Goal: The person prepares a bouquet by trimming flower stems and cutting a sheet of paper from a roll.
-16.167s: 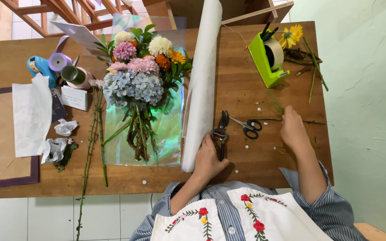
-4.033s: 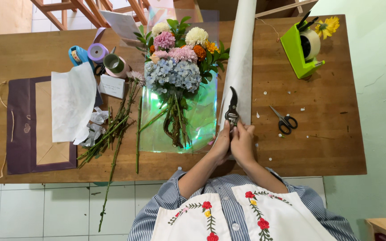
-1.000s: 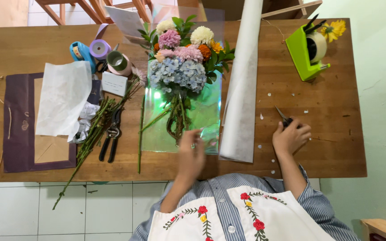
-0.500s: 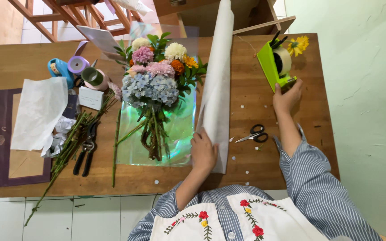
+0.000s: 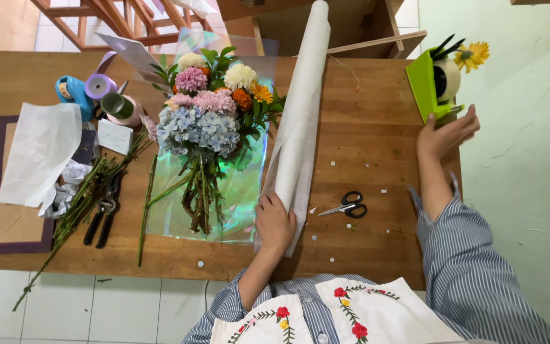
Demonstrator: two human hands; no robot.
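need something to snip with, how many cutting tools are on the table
2: small black-handled scissors right of the paper roll, and black-handled pruners left of the bouquet among cut stems. Others may be hidden.

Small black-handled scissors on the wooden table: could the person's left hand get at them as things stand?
Probably yes. The small black-handled scissors lie in the open on the wooden table, just to the side of the left hand, which rests on the white paper roll. Nothing lies between them.
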